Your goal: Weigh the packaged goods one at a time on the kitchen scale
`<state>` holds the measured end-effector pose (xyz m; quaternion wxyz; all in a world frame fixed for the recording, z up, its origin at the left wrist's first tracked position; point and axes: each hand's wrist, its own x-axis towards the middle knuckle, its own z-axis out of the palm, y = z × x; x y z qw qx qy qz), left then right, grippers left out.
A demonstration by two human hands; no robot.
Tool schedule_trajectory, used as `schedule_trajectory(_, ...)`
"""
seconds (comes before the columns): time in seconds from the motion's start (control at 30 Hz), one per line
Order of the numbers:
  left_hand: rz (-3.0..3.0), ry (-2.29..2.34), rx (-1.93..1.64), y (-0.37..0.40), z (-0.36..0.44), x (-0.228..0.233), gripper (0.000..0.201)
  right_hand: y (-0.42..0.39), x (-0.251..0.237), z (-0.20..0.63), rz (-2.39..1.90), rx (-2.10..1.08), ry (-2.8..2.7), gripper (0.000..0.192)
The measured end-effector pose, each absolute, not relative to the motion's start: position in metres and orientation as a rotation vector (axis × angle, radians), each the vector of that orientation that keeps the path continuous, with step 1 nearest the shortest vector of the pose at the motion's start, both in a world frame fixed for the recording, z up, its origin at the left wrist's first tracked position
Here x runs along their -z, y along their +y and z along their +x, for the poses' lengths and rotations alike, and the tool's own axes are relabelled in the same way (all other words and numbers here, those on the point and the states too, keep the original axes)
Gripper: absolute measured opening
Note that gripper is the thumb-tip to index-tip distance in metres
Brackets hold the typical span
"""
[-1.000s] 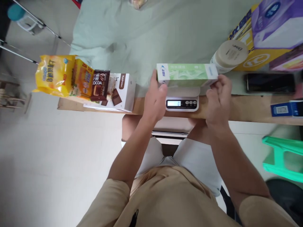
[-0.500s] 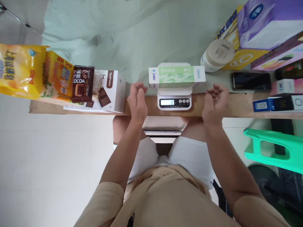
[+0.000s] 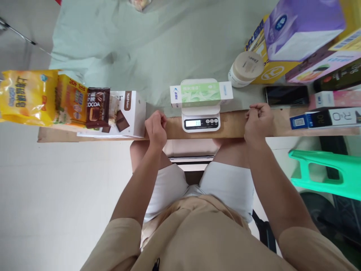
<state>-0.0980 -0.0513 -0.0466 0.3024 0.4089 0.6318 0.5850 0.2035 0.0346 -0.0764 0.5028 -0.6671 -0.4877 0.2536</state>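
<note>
Hands withdrawn, closed green-and-white box on scale

Grn/wht box: card, smooth, semi-matt. Scale: plastic, smooth, sl. sheen; panel glossy. Tablecloth: fabric, matt, wrinkled. Table edge: wood-like, dull. Yel. bag: plastic film, v. shiny, crinkled. Cocoa wrapper: film, glossy. Jar: plastic-looking, lid matt. Phone: glass-like gloss. Stool: plastic, smooth, semi-gloss. Floor: smooth, faint sheen. Shirt: cloth, matt, w/ folds.
</note>
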Motion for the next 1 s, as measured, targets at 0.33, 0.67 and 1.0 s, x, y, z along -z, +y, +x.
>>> schedule_trajectory(0.33,1.086,1.63,-1.623,-0.05,-0.095,0.049,0.055,0.035,0.078,0.205,-1.653,-0.606,-1.246,0.007)
schedule_trajectory(0.67,1.113,1.65,-1.625,-0.051,-0.094,0.05,0.058,0.035,0.077,0.204,-1.676,-0.615,-1.283,0.007)
schedule_trajectory(1.0,1.086,1.728,-1.661,-0.047,-0.099,0.058,0.063,0.026,0.066,0.197,-1.644,-0.557,-1.35,0.008)
